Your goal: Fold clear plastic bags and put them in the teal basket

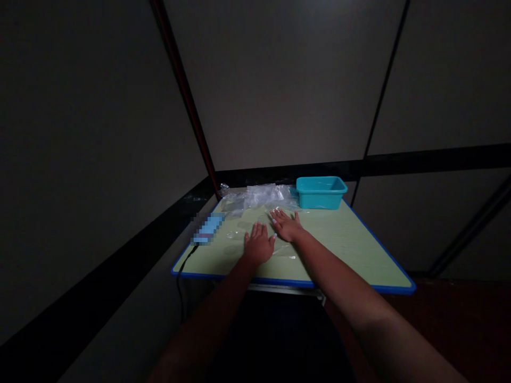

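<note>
Both palms face down over a thin clear plastic sheet or bag (284, 250) on the pale green table (359, 250). My left hand (258, 244) lies with its fingers spread, nearer the front edge. Just right of it and a little farther back, my right hand (286, 225) is stretched out, its fingers apart and pointing left. Neither hand is closed on anything. Behind them, a crumpled heap of clear plastic bags (263, 197) spreads along the back of the table. The clear sheet's exact outline is hard to make out.
A turquoise basket (321, 199) stands at the back right, touching or close to the bags. A phone-like device (208, 229), pixelated, lies at the left edge with a black cable (180, 276) hanging down. Walls rise behind and left of the table.
</note>
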`<action>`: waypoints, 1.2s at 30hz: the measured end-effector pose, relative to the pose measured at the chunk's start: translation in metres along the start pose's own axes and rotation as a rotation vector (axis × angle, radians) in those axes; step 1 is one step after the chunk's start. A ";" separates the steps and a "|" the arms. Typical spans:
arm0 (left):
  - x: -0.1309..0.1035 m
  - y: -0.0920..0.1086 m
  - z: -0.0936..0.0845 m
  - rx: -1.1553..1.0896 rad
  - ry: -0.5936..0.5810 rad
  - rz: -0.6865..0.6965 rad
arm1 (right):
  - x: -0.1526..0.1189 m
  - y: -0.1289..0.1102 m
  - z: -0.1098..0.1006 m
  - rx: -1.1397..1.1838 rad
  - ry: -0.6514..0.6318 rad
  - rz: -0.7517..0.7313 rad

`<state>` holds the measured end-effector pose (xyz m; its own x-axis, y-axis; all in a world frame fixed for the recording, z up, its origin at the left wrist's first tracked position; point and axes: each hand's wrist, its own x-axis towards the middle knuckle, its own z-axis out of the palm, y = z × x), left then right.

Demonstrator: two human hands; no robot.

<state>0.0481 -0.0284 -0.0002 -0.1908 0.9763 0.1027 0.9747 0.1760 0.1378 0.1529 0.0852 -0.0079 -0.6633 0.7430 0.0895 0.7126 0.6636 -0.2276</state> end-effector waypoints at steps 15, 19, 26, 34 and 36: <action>-0.007 -0.070 0.000 0.106 -0.137 -0.115 | 0.006 0.003 0.005 -0.072 -0.132 0.006; -0.012 -0.098 -0.007 0.105 -0.147 -0.130 | 0.006 0.003 0.006 -0.069 -0.130 0.010; -0.019 -0.095 -0.015 0.110 -0.135 -0.133 | 0.004 0.004 0.004 -0.008 -0.103 0.006; -0.014 -0.031 -0.019 0.083 -0.124 0.057 | -0.001 0.017 -0.004 0.261 0.076 0.030; -0.006 -0.015 -0.017 0.085 -0.131 0.070 | -0.002 0.021 -0.006 0.285 0.098 0.051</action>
<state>0.0322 -0.0391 0.0139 -0.1102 0.9937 -0.0211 0.9925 0.1111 0.0501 0.1709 0.0982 -0.0069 -0.5935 0.7886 0.1608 0.6424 0.5845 -0.4957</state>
